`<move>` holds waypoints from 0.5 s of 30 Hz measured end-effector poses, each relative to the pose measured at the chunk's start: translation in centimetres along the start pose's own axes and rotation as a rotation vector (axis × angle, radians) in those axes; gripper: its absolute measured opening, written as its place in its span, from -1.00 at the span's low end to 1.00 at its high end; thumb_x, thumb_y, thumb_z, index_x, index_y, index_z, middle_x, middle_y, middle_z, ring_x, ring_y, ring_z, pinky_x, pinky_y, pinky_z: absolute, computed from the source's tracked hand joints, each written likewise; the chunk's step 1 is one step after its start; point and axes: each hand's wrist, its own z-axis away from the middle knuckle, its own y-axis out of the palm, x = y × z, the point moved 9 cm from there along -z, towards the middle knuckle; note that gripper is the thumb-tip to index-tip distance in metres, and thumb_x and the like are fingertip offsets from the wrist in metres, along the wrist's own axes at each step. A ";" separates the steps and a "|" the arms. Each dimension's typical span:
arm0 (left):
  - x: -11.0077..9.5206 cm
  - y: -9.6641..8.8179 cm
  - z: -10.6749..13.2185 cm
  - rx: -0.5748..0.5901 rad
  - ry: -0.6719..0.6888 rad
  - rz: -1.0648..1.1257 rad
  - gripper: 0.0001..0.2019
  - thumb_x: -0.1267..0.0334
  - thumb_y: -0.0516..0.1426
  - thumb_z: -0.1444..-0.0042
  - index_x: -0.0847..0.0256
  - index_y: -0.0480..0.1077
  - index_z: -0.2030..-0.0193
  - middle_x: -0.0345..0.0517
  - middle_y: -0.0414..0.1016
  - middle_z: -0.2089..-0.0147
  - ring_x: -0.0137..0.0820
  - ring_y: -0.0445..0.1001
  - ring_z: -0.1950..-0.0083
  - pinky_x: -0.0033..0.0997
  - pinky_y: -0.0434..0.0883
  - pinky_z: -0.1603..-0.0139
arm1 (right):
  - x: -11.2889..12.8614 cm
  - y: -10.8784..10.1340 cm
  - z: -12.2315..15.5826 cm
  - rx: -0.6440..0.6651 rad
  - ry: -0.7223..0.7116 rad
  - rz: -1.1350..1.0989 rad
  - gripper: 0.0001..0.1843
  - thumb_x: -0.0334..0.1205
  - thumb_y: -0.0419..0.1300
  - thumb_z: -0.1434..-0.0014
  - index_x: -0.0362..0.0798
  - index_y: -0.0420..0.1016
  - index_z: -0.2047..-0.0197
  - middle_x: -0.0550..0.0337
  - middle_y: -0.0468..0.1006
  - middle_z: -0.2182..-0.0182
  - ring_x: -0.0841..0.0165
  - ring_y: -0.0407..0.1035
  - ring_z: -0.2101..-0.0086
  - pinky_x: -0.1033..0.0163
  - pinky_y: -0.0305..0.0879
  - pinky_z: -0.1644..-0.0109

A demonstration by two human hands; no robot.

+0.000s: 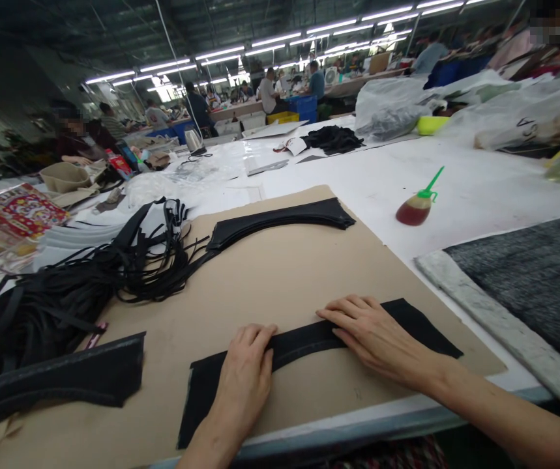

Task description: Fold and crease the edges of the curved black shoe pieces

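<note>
A curved black fabric piece (304, 344) with flared ends lies across the brown cardboard (280, 273) in front of me. My left hand (245, 365) grips it left of the middle, the fingers bent over its upper edge; the fingertips are partly hidden. Resting flat on its right half is my right hand (368, 326), with the fingers stretched out and the thumb apart. Farther back on the cardboard is a stack of similar black pieces (280, 220). Another black piece (64, 376) lies at the left, beyond my left hand.
A heap of black strips (79, 286) covers the left side. On the white table (358, 176) stand a squeeze bottle (415, 207) with a green nozzle and, behind it, clear plastic bags (392, 107). Dark textured material (534, 273) borders the right. Other people work in the background.
</note>
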 end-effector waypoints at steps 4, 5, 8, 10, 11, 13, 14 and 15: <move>2.7 -1.0 0.5 0.044 -0.176 0.014 -0.61 0.47 0.04 -0.12 0.21 0.34 -0.11 -0.03 0.37 -0.05 -0.24 0.28 -0.11 -0.23 0.23 -0.17 | 0.7 0.3 -1.2 0.080 0.049 -0.009 -0.71 -0.28 0.13 -0.25 0.00 0.37 -0.05 0.11 0.44 0.05 0.20 0.28 0.07 0.07 0.12 0.01; 3.1 -1.2 0.7 0.070 -0.208 -0.004 -0.62 0.45 0.07 -0.10 0.20 0.35 -0.08 -0.03 0.38 -0.04 -0.23 0.28 -0.11 -0.23 0.23 -0.16 | 0.9 0.4 -1.5 0.102 0.055 -0.005 -0.73 -0.27 0.16 -0.22 -0.01 0.39 -0.01 0.11 0.44 0.07 0.20 0.28 0.09 0.07 0.13 0.02; 3.7 -1.7 0.7 0.134 -0.258 -0.046 -0.63 0.44 0.11 -0.03 0.16 0.37 -0.02 -0.06 0.39 0.00 -0.21 0.29 -0.08 -0.22 0.21 -0.09 | 0.9 0.8 -2.5 0.167 0.071 -0.010 -0.76 -0.28 0.20 -0.15 -0.01 0.41 0.08 0.13 0.45 0.14 0.19 0.29 0.12 0.06 0.11 0.03; 3.6 -1.9 0.5 0.162 -0.266 -0.063 -0.65 0.44 0.11 0.00 0.14 0.38 0.03 -0.08 0.41 0.04 -0.20 0.30 -0.05 -0.22 0.18 -0.04 | 0.5 1.1 -3.1 0.223 0.092 -0.036 -0.77 -0.28 0.20 -0.12 -0.01 0.40 0.11 0.15 0.46 0.17 0.20 0.30 0.13 0.07 0.10 0.05; 3.5 -2.0 0.3 0.172 -0.269 -0.065 -0.66 0.44 0.10 0.01 0.13 0.38 0.05 -0.09 0.42 0.07 -0.21 0.31 -0.04 -0.22 0.17 -0.02 | 0.3 1.3 -3.4 0.258 0.104 -0.052 -0.77 -0.29 0.20 -0.10 -0.01 0.40 0.13 0.16 0.46 0.18 0.20 0.31 0.14 0.08 0.10 0.05; 3.3 -2.1 0.0 0.189 -0.272 -0.058 -0.68 0.46 0.09 0.04 0.13 0.38 0.10 -0.11 0.42 0.13 -0.22 0.32 -0.01 -0.21 0.14 0.00 | -0.1 1.8 -3.9 0.330 0.127 -0.081 -0.80 -0.30 0.19 -0.08 -0.02 0.41 0.17 0.17 0.46 0.22 0.22 0.32 0.16 0.11 0.09 0.07; 3.3 -2.1 -0.1 0.199 -0.272 -0.051 -0.69 0.46 0.09 0.05 0.13 0.38 0.14 -0.12 0.42 0.15 -0.23 0.32 0.01 -0.21 0.12 0.01 | -0.2 1.9 -4.1 0.361 0.137 -0.087 -0.82 -0.30 0.18 -0.06 -0.02 0.41 0.21 0.16 0.45 0.24 0.22 0.32 0.18 0.12 0.09 0.07; 3.2 -2.1 -0.2 0.206 -0.269 -0.044 -0.71 0.47 0.09 0.07 0.13 0.39 0.18 -0.12 0.42 0.17 -0.23 0.32 0.01 -0.21 0.11 0.01 | -0.2 1.9 -4.2 0.387 0.143 -0.088 -0.85 -0.31 0.18 -0.05 -0.03 0.42 0.24 0.16 0.44 0.25 0.23 0.32 0.19 0.14 0.09 0.09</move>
